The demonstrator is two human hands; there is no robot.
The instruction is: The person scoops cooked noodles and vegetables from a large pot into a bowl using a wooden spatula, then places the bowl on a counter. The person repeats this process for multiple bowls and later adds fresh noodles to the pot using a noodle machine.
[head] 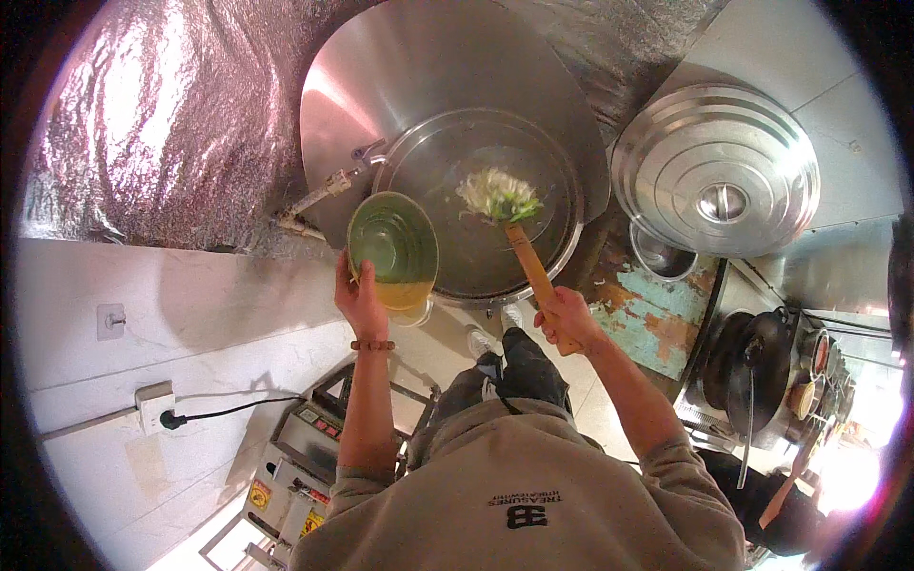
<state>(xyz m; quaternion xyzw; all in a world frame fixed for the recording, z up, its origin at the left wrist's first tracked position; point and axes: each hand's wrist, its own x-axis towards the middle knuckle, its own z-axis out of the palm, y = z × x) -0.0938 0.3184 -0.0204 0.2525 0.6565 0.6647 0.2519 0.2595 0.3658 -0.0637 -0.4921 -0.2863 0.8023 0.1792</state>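
Note:
My left hand point(360, 300) grips the rim of a green bowl point(393, 232), with the thumb inside. The bowl tilts over the left edge of a large round metal pot point(457, 257). Its lower part looks yellow-orange, and I cannot tell whether that is liquid or light. My right hand point(571, 320) is closed around a wooden handle point(532, 264) that reaches over the pot. At the handle's far end sits a heap of pale strands with green leaves point(500, 196), seemingly noodles and vegetables. Whatever holds the heap is hidden beneath it.
A tap point(335, 184) juts over the pot's left rim, before a curved steel splash guard point(457, 57). Right of the pot are a large metal lid point(714, 164), a metal bowl point(660, 253) and a wok point(760, 371). A machine point(307, 435) stands lower left; another person's arm point(782, 492) shows lower right.

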